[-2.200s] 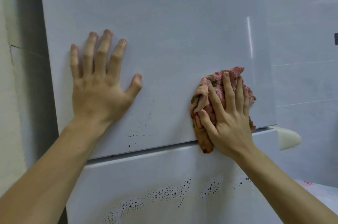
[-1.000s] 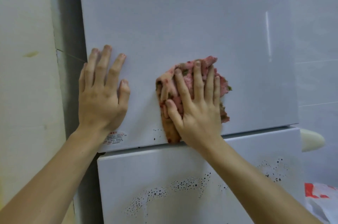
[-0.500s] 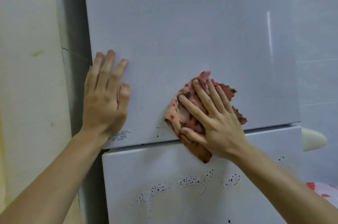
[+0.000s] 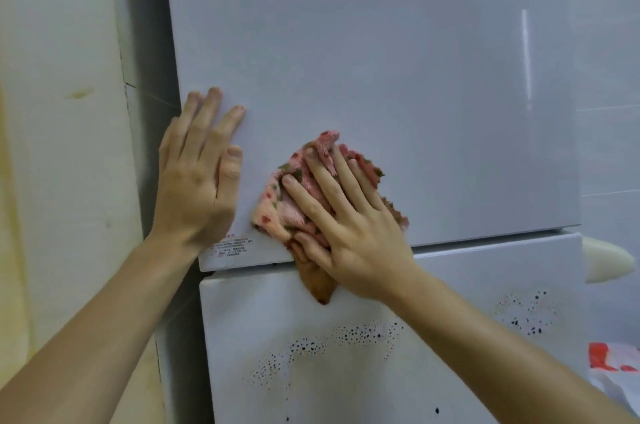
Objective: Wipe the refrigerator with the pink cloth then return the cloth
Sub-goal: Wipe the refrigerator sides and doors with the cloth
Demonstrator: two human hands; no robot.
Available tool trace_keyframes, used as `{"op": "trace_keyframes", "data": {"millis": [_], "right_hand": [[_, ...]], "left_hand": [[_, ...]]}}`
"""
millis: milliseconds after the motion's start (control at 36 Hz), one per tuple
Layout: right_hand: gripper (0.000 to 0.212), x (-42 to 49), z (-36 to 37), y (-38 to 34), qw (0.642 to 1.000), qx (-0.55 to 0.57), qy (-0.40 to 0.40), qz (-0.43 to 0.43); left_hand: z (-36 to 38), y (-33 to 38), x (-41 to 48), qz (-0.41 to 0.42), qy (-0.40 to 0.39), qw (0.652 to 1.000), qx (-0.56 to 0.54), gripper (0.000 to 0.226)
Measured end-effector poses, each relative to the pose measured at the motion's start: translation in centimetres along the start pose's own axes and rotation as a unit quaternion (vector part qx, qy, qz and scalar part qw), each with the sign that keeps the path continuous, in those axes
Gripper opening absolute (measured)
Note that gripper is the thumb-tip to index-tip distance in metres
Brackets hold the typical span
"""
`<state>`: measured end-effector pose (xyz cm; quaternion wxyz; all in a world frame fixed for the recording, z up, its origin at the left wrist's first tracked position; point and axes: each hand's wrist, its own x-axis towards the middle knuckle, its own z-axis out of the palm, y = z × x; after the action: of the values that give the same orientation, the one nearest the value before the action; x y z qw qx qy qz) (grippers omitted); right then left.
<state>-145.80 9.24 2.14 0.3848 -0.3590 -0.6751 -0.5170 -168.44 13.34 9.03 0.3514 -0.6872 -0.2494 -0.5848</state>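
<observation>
The white refrigerator [image 4: 398, 60] fills the view, its upper door above a lower door [image 4: 381, 371] speckled with black spots. My right hand [image 4: 349, 226] presses the crumpled pink cloth [image 4: 277, 205] flat against the bottom of the upper door, just above the gap between the doors. One corner of the cloth hangs over the gap. My left hand [image 4: 197, 178] lies flat on the upper door's left edge, fingers together and pointing up, holding nothing. A small printed label [image 4: 230, 247] sits at the door's lower left corner, between the two hands.
A cream wall [image 4: 59, 146] stands to the left of the refrigerator, with a dark gap between them. A pale rounded handle-like part [image 4: 606, 261] juts out at the right. A white and red plastic bag [image 4: 616, 368] lies at the lower right.
My right hand has slid the cloth left along the bottom of the upper door, closer to my left hand. The left hand has kept its place on the door's left edge.
</observation>
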Motion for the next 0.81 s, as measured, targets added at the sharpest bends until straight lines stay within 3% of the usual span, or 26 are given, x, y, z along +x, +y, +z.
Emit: {"op": "trace_keyframes", "data": {"millis": [111, 194, 528, 611, 694, 806], "right_hand": [[0.05, -2.2, -1.2, 3.9, 0.996, 0.034, -0.024, -0.073], [0.049, -3.1, -1.6, 4.7, 0.997, 0.027, -0.029, -0.069], [0.079, 3.9, 1.7, -4.9, 0.985, -0.012, 0.019, 0.172], [0.081, 6.0, 2.3, -6.3, 0.98, -0.014, 0.02, 0.195], [0.078, 5.3, 2.1, -5.8, 0.987, -0.022, 0.004, 0.158], [0.073, 2.2, 1.2, -4.1, 0.998, -0.026, -0.032, 0.044]], "left_hand": [[-1.3, -2.1, -0.6, -0.007, 0.03, 0.998, 0.063, 0.051], [-1.9, -4.6, -1.6, -0.053, 0.057, 0.99, 0.119, 0.053], [-2.3, -6.7, -3.0, -0.067, 0.017, 0.987, 0.147, 0.065], [-2.9, -7.1, -3.2, -0.046, -0.012, 0.987, 0.156, 0.066], [-3.6, -7.5, -3.4, -0.054, -0.032, 0.988, 0.143, 0.071], [-3.7, -7.6, -3.8, -0.082, -0.018, 0.986, 0.142, 0.077]]}}
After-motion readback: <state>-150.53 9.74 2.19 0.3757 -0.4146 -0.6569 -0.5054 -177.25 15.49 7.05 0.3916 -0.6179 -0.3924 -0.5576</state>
